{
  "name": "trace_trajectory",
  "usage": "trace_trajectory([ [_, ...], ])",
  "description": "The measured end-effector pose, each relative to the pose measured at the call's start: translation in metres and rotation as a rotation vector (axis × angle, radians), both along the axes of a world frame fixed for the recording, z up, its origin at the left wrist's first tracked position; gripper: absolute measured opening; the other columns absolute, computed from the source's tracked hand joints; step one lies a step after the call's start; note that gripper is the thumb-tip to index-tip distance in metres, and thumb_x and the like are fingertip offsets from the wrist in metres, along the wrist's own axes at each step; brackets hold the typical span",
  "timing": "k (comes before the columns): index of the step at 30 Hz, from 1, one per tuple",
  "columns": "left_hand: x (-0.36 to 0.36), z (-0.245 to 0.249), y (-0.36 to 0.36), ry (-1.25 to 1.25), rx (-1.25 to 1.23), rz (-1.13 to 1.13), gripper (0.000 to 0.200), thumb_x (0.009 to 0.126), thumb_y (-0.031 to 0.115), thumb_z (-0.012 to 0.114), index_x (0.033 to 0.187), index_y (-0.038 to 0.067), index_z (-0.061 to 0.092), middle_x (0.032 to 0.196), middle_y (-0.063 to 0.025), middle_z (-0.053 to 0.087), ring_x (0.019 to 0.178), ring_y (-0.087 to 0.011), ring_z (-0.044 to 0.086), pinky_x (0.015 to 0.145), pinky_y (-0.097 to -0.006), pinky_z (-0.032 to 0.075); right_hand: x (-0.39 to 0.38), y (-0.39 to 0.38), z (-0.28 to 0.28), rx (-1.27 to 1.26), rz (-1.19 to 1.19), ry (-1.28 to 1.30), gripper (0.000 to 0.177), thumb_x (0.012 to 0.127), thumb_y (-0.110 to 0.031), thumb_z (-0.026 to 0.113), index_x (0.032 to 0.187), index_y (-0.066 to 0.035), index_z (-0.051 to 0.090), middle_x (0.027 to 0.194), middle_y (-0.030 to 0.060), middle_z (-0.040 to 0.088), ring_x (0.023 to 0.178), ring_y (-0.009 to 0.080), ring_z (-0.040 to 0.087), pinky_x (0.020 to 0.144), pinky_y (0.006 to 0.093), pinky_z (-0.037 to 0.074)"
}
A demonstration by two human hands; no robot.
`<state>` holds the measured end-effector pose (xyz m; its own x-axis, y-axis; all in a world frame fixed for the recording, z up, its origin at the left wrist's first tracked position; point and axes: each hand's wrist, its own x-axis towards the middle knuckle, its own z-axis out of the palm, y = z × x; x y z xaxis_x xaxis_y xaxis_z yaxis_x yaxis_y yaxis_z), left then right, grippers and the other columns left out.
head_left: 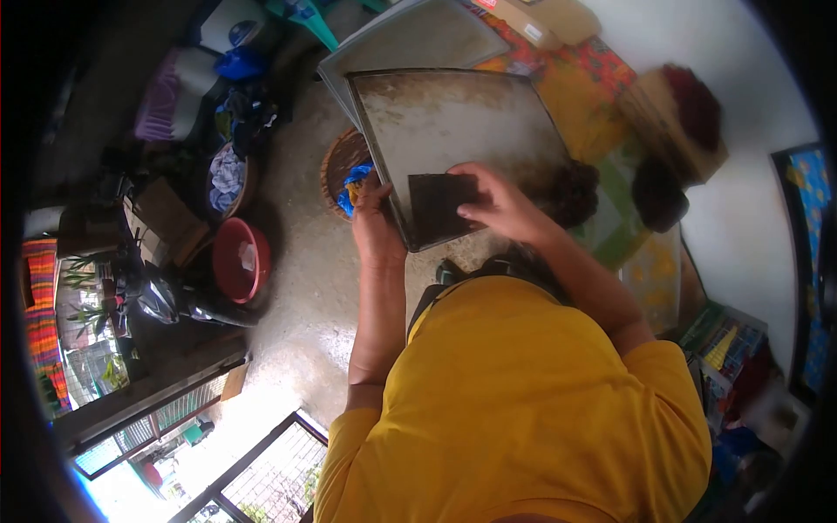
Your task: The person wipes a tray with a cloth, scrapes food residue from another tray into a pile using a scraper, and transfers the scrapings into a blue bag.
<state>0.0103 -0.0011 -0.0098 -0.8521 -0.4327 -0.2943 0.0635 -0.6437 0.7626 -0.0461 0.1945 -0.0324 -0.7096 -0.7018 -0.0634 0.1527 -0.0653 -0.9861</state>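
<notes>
1. Left hand (373, 225): fingers curled closed around left rim of shallow rectangular metal tray (462, 109), near its closest corner.
2. Right hand (497, 205): partly closed, thumb and fingers on right side of dark square pad (432, 205); holding it.
3. Pad: over tray's near-left part; full contact with surface unclear.
4. Tray: in front of torso, tilted, brown stains along far edge.
5. Pale rectangular panel (414, 44): beyond tray, partly covered by it.
6. Wicker basket (331, 166): left of tray, blue-and-orange cloth (356, 185) at it.
7. Red plastic basin (228, 257): on floor (301, 261), farther left.
8. Dark brown clump (575, 196): beside tray's right edge, blurred.
</notes>
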Motion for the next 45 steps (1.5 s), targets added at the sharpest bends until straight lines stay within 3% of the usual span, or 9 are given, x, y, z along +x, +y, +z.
trace_trajectory([
  [7,-0.003,-0.004,-0.001,0.000,-0.017,-0.004,0.050,0.086,0.003,0.040,0.135,-0.007,0.040,0.127,-0.0181,0.052,0.115,-0.0258,0.053,0.097,-0.0348,0.043,-0.001,-0.003,-0.003,0.057,-0.014,-0.055,0.047,0.085,0.008,0.058,0.126,-0.011,0.045,0.105,0.0049,0.058,0.087,0.0102,0.060,0.071,0.0245,0.051],
  [14,-0.006,-0.005,-0.003,-0.010,-0.026,0.003,0.049,0.086,0.003,0.040,0.134,-0.006,0.042,0.127,-0.0177,0.052,0.115,-0.0260,0.052,0.098,-0.0344,0.042,-0.002,-0.001,-0.028,0.003,-0.102,0.219,0.048,0.084,0.006,0.060,0.127,-0.009,0.045,0.104,0.0063,0.060,0.088,0.0121,0.059,0.074,0.0270,0.049],
  [19,-0.004,0.000,-0.002,-0.051,-0.050,0.007,0.050,0.085,0.001,0.041,0.134,-0.006,0.040,0.127,-0.0172,0.052,0.116,-0.0267,0.052,0.098,-0.0356,0.043,0.008,0.007,-0.016,-0.017,-0.095,-0.031,0.047,0.083,0.004,0.063,0.126,-0.008,0.047,0.103,0.0060,0.058,0.091,0.0114,0.057,0.078,0.0262,0.047],
  [26,-0.013,-0.014,-0.011,0.016,-0.068,0.028,0.050,0.086,0.002,0.043,0.135,-0.006,0.039,0.129,-0.0172,0.051,0.118,-0.0263,0.051,0.099,-0.0354,0.043,-0.045,0.162,-0.109,0.434,-0.490,0.429,0.050,0.079,0.007,0.061,0.125,-0.010,0.051,0.116,0.0103,0.059,0.107,0.0230,0.056,0.094,0.0337,0.042],
  [31,-0.014,-0.021,-0.017,0.019,-0.079,-0.009,0.052,0.085,0.005,0.044,0.136,-0.006,0.040,0.129,-0.0147,0.050,0.120,-0.0250,0.049,0.102,-0.0353,0.040,-0.069,0.217,-0.133,0.588,-0.538,0.340,0.048,0.081,0.006,0.060,0.125,-0.011,0.050,0.119,0.0107,0.057,0.112,0.0243,0.053,0.098,0.0333,0.039],
  [38,-0.016,-0.017,-0.017,-0.080,-0.197,-0.008,0.053,0.081,-0.002,0.048,0.134,-0.006,0.043,0.132,-0.0141,0.049,0.121,-0.0243,0.048,0.102,-0.0340,0.040,-0.084,0.173,-0.139,0.339,-0.319,0.154,0.047,0.081,0.008,0.059,0.123,-0.011,0.051,0.123,0.0084,0.052,0.116,0.0220,0.049,0.098,0.0321,0.037],
  [41,-0.016,-0.022,-0.021,-0.069,-0.188,0.019,0.052,0.081,-0.005,0.048,0.133,-0.004,0.042,0.126,-0.0156,0.053,0.112,-0.0244,0.056,0.098,-0.0357,0.045,-0.068,0.121,-0.103,0.290,-0.233,0.277,0.046,0.082,0.008,0.059,0.122,-0.011,0.051,0.122,0.0078,0.052,0.114,0.0218,0.050,0.097,0.0327,0.038],
  [44,-0.017,-0.015,-0.020,-0.003,-0.149,-0.007,0.053,0.081,-0.006,0.048,0.133,-0.004,0.042,0.127,-0.0163,0.053,0.114,-0.0249,0.055,0.098,-0.0359,0.045,-0.064,0.098,-0.070,0.357,-0.241,0.385,0.044,0.082,0.008,0.058,0.122,-0.011,0.051,0.116,0.0072,0.055,0.111,0.0229,0.052,0.096,0.0336,0.039],
  [45,-0.016,-0.013,-0.019,-0.009,-0.152,0.000,0.053,0.081,-0.006,0.048,0.133,-0.004,0.042,0.127,-0.0163,0.053,0.114,-0.0252,0.055,0.098,-0.0360,0.045,-0.063,0.097,-0.072,0.368,-0.247,0.385,0.045,0.082,0.003,0.059,0.124,-0.011,0.051,0.114,0.0024,0.055,0.096,0.0145,0.051,0.086,0.0291,0.041],
])
